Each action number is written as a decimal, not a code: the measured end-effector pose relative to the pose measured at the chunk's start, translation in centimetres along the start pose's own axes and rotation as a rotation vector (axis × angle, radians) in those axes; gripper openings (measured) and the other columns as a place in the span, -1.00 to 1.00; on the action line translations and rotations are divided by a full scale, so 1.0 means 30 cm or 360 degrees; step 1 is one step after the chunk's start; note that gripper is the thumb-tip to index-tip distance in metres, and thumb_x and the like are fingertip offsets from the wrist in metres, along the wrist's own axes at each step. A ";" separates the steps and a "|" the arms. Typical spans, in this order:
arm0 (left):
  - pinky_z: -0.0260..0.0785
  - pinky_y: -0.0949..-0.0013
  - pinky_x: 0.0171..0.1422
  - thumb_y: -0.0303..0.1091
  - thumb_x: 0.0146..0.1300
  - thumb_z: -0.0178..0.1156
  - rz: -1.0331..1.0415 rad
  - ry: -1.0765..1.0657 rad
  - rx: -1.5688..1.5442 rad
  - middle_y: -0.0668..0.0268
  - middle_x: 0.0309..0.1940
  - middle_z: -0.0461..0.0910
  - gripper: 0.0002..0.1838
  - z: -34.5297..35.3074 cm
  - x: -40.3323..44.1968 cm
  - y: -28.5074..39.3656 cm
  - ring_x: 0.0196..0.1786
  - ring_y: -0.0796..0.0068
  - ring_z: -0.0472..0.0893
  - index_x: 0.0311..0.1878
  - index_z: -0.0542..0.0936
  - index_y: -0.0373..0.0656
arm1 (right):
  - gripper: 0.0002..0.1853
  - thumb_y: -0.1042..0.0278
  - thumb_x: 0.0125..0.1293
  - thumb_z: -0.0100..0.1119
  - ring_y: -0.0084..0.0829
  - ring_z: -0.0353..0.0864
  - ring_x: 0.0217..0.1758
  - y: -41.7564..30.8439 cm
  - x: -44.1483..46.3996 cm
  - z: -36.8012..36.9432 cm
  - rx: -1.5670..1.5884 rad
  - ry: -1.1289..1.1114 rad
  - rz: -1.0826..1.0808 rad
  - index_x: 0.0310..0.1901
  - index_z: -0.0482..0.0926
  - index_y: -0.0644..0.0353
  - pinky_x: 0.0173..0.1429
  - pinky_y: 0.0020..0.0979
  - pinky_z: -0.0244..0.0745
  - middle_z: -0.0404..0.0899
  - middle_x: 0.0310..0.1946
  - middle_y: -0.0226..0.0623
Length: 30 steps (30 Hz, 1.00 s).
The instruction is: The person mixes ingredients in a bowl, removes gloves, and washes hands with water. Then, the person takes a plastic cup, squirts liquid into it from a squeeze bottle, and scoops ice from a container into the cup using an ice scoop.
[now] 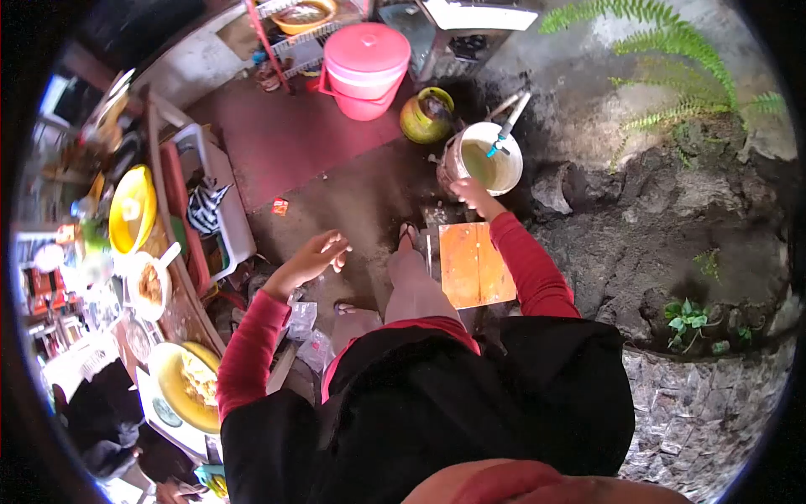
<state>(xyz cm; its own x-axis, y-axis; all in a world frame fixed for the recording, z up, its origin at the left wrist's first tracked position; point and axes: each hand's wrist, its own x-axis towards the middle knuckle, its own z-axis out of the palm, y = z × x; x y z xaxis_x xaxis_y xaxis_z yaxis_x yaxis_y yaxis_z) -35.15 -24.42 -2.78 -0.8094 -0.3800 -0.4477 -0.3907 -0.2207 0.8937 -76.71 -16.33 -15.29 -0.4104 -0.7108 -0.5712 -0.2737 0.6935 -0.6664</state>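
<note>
My left hand (pixel 316 259) hangs in the air over the dark floor, its fingers loosely curled and apart with nothing in them. My right hand (pixel 473 196) is at the near rim of a white bucket (pixel 510 178), above an orange wooden stool (pixel 475 265). Whether its fingers touch the rim or hold anything is too small to tell. Cloudy water (pixel 478 164) shows inside the bucket, under a pipe with a blue tap (pixel 497 148). A round yellow-green gas cylinder (pixel 426 118) stands just behind the bucket, to its left.
A lidded pink bucket (pixel 366 71) stands on a reddish mat (pixel 285 143). Along the left, a wooden table (pixel 186 307) bears yellow bowls and plates of food, beside a grey crate (pixel 239 206). Rough ground with plants (pixel 686 317) lies at the right. A person's hand shows at bottom left.
</note>
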 end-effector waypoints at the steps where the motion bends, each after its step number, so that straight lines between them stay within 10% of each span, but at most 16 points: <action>1: 0.36 0.48 -0.15 -0.07 0.45 -0.09 0.0000 -0.0064 0.0017 0.37 -0.42 0.49 -0.61 -0.004 0.107 -0.001 -0.32 0.58 0.50 -0.10 0.46 -0.25 | -0.57 0.00 0.17 0.17 -0.37 0.55 -0.46 0.056 0.070 -0.065 -0.0093 0.0134 -0.0075 -0.21 0.61 0.27 -0.25 -0.29 0.49 0.61 -0.41 -0.20; 6: 0.40 0.42 -0.07 -0.05 0.44 -0.09 -0.0118 -0.0200 0.0111 0.29 -0.31 0.57 -0.58 0.039 0.694 -0.040 -0.25 0.54 0.55 -0.03 0.46 -0.28 | -0.43 0.02 0.18 0.16 -0.08 0.59 -0.14 0.296 0.473 -0.305 -0.0501 0.0683 0.0161 0.11 0.43 0.27 -0.08 -0.14 0.48 0.57 -0.13 -0.04; 10: 0.36 0.28 0.19 -0.04 0.43 -0.08 -0.0074 -0.0220 0.0622 0.04 0.08 0.51 -0.50 0.139 1.147 -0.020 0.12 0.29 0.52 0.18 0.39 -0.29 | -0.24 -0.03 0.27 0.04 0.11 0.03 0.42 0.404 0.712 -0.370 -0.0738 0.0959 0.0098 0.36 0.09 0.29 0.40 0.03 0.04 0.08 0.35 0.15; 14: 0.27 0.26 0.32 -0.11 0.41 -0.03 -0.0102 -0.0264 0.0023 0.13 0.26 0.37 -0.49 0.290 1.549 -0.109 0.29 0.27 0.38 0.32 0.28 -0.19 | -0.30 -0.16 0.23 0.05 -0.02 0.30 0.28 0.588 0.912 -0.347 -0.1332 0.1324 -0.0177 0.23 0.32 0.26 0.29 -0.06 0.20 0.37 0.16 0.03; 16: 0.27 0.28 0.31 -0.12 0.39 0.00 -0.0072 -0.0330 -0.0327 0.13 0.27 0.36 -0.45 0.379 1.757 -0.287 0.28 0.35 0.37 0.34 0.25 -0.22 | -0.38 -0.25 0.24 -0.02 -0.08 0.56 0.03 0.470 0.909 -0.391 -0.1211 0.0774 0.0446 0.06 0.49 0.16 0.06 -0.08 0.43 0.56 -0.04 -0.05; 17: 0.33 0.29 0.23 -0.16 0.35 0.06 0.0045 -0.0271 -0.0326 0.09 0.18 0.43 -0.44 0.412 1.812 -0.260 0.17 0.36 0.44 0.32 0.26 -0.24 | -0.41 -0.30 0.24 -0.04 -0.09 0.66 -0.23 0.539 0.926 -0.384 -0.1014 0.0906 0.0110 -0.07 0.57 0.12 -0.15 -0.09 0.53 0.64 -0.25 -0.11; 24: 0.37 0.43 -0.11 -0.38 0.33 -0.03 -0.0269 0.0054 -0.0930 0.16 0.02 0.41 -0.48 0.623 2.130 -0.496 -0.14 0.50 0.44 0.33 0.19 -0.35 | -0.24 -0.42 0.27 -0.25 0.11 0.63 -0.24 0.503 0.904 -0.381 -0.1029 0.0835 0.0321 0.28 0.25 0.04 -0.20 0.02 0.52 0.62 -0.34 0.10; 25: 0.32 0.23 -0.38 -0.34 0.23 0.04 0.0004 0.0354 -0.0725 0.20 -0.47 0.51 -0.74 0.719 2.232 -0.623 -0.42 0.46 0.47 -0.11 0.48 -0.32 | -0.24 -0.41 0.28 -0.25 0.13 0.61 -0.22 0.488 0.893 -0.378 -0.1017 0.0873 0.0284 0.28 0.24 0.05 -0.18 0.02 0.51 0.62 -0.33 0.10; 28: 0.35 0.17 -0.27 -0.26 0.30 -0.07 -0.0242 0.0290 -0.0629 0.13 -0.31 0.56 -0.72 0.759 2.278 -0.603 -0.28 0.26 0.56 -0.08 0.49 -0.24 | -0.27 -0.31 0.35 -0.25 0.02 0.63 -0.11 0.556 0.905 -0.390 -0.0818 0.0847 0.0260 0.33 0.15 0.12 -0.05 -0.01 0.48 0.61 -0.17 0.09; 30: 0.34 0.24 -0.25 -0.16 0.36 -0.11 0.0459 0.0185 -0.0290 0.23 -0.28 0.57 -0.68 0.782 2.323 -0.678 -0.27 0.33 0.54 -0.13 0.51 -0.19 | -0.29 -0.25 0.38 -0.25 -0.15 0.43 0.19 0.766 0.966 -0.408 0.0372 0.1044 -0.0044 0.30 0.19 0.21 0.23 -0.14 0.29 0.46 0.09 0.01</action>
<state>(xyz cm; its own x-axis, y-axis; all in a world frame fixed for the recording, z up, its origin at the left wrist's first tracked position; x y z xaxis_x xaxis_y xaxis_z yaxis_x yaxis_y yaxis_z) -93.88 -25.32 -51.46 -0.8155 -0.5474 -0.1880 -0.0607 -0.2421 0.9684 -105.56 -19.57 -41.29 -0.8668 -0.4593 -0.1942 -0.1273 0.5803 -0.8044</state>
